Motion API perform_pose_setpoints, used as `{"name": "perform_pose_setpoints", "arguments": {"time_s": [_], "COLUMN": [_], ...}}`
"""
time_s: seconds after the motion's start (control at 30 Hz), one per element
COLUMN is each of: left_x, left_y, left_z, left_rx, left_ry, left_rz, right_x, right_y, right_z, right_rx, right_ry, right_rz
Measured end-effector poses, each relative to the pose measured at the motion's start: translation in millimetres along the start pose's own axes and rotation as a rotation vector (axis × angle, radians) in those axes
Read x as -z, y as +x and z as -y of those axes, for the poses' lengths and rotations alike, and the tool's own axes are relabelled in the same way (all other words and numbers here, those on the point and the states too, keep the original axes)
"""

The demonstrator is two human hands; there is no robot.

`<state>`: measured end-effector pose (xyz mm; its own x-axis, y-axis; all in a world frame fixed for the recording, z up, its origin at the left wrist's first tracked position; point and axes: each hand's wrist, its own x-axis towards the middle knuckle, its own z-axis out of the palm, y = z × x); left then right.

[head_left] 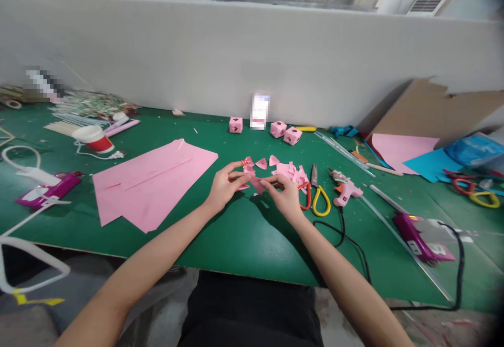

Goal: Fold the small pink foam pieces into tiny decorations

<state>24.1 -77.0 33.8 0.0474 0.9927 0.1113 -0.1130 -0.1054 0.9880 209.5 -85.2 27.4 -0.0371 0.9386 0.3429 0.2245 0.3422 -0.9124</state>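
Note:
Between my two hands, above the green table, is a small piece of pink paper (256, 183). My left hand (227, 184) pinches its left side, and my right hand (282, 193) pinches the right side. Just beyond my fingers lie small curved pink paper pieces (261, 164). A heap of pink paper strips (293, 172) sits behind my right hand. Scissors (315, 189) with one red and one yellow handle rest beside that hand. Farther back stand pink paper cubes with cut-out holes (235, 125).
Large pink sheets (153, 184) lie to the left. On the right are a pink glue gun (346, 190) with a black cord, a purple power strip (421, 237) and clear glue sticks (389, 226). A paper cup (94, 138) and a lit phone (260, 111) stand farther back, before a grey partition (177, 53).

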Motion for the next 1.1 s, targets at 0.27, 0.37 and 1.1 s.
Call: {"name": "perform_pose_setpoints", "arguments": {"time_s": [0.27, 0.37, 1.1], "left_x": [0.6, 1.5, 1.5], "left_y": [0.8, 0.7, -3.0], "left_z": [0.2, -0.1, -7.2], "left_rx": [-0.034, -0.039, -0.164], "left_ry": [0.036, 0.076, 0.144], "left_rz": [0.009, 0.012, -0.039], "right_x": [-0.6, -0.2, -1.1], "right_y": [0.1, 0.3, -0.9], "right_z": [1.0, -0.2, -2.9], "right_rx": [-0.007, -0.018, -0.063], "right_ry": [-0.010, 0.001, 0.079], "right_rz": [-0.007, -0.018, 0.036]}}
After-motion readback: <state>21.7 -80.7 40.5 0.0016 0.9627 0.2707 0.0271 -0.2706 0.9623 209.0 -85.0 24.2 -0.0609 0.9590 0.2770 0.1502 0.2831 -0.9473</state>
